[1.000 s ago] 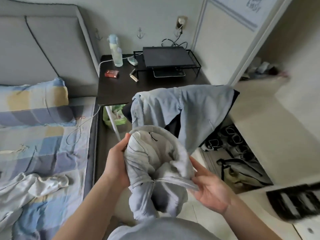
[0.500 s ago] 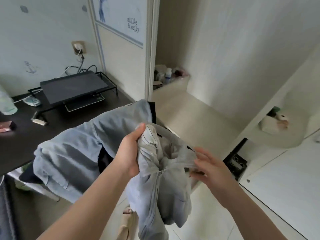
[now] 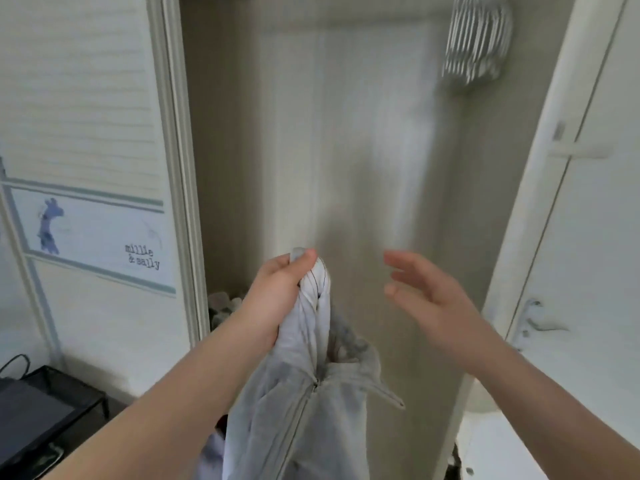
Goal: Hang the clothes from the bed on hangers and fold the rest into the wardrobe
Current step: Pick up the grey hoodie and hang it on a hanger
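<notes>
Facing an open wardrobe (image 3: 346, 133) with a striped garment (image 3: 476, 39) hanging inside, top right. Clutching a grey zip hoodie (image 3: 311, 410) in the left grip (image 3: 277, 299); right grip (image 3: 436, 306) loose-fingered, holding nothing.

Head camera faces forward into the wardrobe (image 3: 346, 133), close up.

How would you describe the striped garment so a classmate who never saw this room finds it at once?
Find the open wardrobe, the pale recess in the middle. Look to its top right corner, above the right hand. The striped garment hangs there, alone in bold dark-and-white stripes; the zip hoodie in the left hand is pale grey.
</notes>
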Action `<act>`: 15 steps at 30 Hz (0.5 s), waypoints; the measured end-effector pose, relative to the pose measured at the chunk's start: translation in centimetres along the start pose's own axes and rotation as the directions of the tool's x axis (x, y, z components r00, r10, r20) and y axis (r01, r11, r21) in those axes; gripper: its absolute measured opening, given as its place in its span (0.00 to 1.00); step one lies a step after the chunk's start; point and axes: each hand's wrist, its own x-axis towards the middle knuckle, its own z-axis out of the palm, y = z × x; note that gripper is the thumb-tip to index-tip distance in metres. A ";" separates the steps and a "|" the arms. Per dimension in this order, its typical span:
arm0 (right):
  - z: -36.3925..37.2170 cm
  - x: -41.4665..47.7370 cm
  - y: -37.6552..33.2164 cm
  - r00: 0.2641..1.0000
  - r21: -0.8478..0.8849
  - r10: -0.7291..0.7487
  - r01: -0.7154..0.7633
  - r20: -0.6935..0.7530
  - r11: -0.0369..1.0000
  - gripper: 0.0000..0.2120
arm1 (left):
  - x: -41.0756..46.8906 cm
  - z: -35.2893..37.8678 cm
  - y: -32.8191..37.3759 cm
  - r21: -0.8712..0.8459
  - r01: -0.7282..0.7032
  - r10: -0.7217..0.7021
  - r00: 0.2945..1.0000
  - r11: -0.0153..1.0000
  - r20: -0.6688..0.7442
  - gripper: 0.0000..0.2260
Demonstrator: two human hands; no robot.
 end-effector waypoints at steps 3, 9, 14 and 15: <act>-0.6 4.9 -3.6 0.994 -0.091 -0.094 0.089 -0.054 0.992 0.20 | 4.3 -0.5 4.4 0.038 -0.100 0.098 0.993 0.994 0.060 0.11; -2.8 14.3 -10.6 0.959 -0.478 -0.263 0.183 -0.105 0.859 0.24 | 12.6 0.9 12.4 0.125 -0.267 0.250 0.959 0.956 0.134 0.15; -6.0 21.3 -14.1 0.953 -0.805 -0.281 0.077 -0.114 0.588 0.27 | 18.3 3.0 18.1 0.101 -0.349 0.340 0.935 0.932 0.100 0.19; -6.7 22.7 -14.4 0.950 -0.844 -0.277 0.027 -0.146 0.536 0.27 | 19.4 3.5 19.0 0.098 -0.363 0.355 0.930 0.927 0.093 0.19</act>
